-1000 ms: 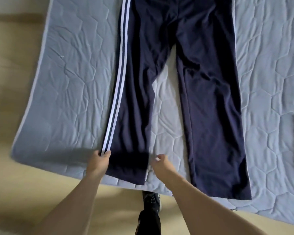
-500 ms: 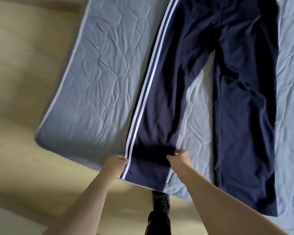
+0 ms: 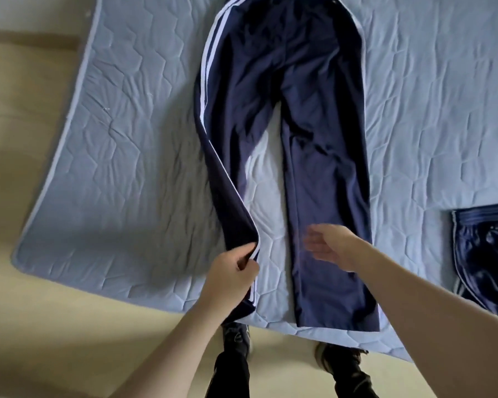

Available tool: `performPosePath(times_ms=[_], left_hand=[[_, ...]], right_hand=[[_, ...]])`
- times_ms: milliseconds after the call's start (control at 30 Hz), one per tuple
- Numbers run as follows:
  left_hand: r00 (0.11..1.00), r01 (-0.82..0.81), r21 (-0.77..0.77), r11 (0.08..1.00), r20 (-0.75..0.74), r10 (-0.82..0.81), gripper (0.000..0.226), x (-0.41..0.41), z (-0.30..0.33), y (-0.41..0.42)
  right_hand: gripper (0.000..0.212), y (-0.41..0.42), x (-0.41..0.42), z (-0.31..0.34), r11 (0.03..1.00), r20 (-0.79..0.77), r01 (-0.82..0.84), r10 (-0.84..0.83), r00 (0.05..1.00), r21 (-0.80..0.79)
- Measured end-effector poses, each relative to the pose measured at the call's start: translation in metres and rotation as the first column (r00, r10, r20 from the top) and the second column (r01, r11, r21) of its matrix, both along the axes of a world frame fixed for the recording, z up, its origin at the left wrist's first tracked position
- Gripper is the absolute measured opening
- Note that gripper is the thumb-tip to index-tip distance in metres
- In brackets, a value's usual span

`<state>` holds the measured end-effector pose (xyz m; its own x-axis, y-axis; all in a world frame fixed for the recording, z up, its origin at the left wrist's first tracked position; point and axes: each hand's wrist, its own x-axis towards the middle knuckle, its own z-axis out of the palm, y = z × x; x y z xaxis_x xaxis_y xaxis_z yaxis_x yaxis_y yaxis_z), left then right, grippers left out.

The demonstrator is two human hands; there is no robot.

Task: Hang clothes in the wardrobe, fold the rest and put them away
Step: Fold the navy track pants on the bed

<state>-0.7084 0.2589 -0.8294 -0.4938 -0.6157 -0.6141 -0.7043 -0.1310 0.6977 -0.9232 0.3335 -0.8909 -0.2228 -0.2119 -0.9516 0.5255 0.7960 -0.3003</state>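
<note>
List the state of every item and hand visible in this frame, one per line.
Track pants: spread on the mattress, left leg lifted and twisted at its lower end.
Left hand: shut on that leg's hem.
Right hand: open, over the flat right leg.
Shiny shorts: crumpled at right.
Mattress: flat, wrinkled.

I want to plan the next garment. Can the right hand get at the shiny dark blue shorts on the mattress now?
Probably yes: the right hand is open and empty, and nothing lies between it and the shiny dark blue shorts.

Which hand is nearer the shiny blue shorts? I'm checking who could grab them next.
Right. The right hand hovers open above the trousers' right leg, still left of the shorts. The left hand grips the other trouser leg, farther away.
</note>
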Motion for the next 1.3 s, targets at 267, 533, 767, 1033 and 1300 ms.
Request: performPosePath(times_ms=[267,533,767,1033,1300], left_hand=[[0.885,0.424,0.188,0.886,0.121,-0.449,0.018,-0.164,-0.039,0.147],[0.762,0.628,-0.317,0.711,0.438,-0.477,0.042,-0.233,-0.081,0.077],[0.469,0.865,-0.452,0.216,0.578,-0.668,0.067,-0.291,-0.112,0.047],[0.765,-0.348,-0.063,0.935,0.558,0.322,0.065,-0.173,-0.106,0.143],[0.740,-0.375,0.048,0.926,0.617,0.268,0.034,-0.135,-0.111,0.153]], right_hand=[[0.021,0.114,-0.117,0.013,0.996,-0.012,0.093,-0.092,0.996,0.008],[0.038,0.181,-0.060,-0.039,0.958,-0.134,-0.276,0.283,0.950,0.072],[0.017,0.192,-0.073,-0.053,0.881,-0.305,-0.420,0.470,0.828,0.218],[0.013,0.197,-0.085,-0.033,0.764,-0.207,-0.608,0.645,0.736,0.216],[0.014,0.214,-0.076,-0.036,0.882,0.176,-0.445,0.418,0.891,0.158]])
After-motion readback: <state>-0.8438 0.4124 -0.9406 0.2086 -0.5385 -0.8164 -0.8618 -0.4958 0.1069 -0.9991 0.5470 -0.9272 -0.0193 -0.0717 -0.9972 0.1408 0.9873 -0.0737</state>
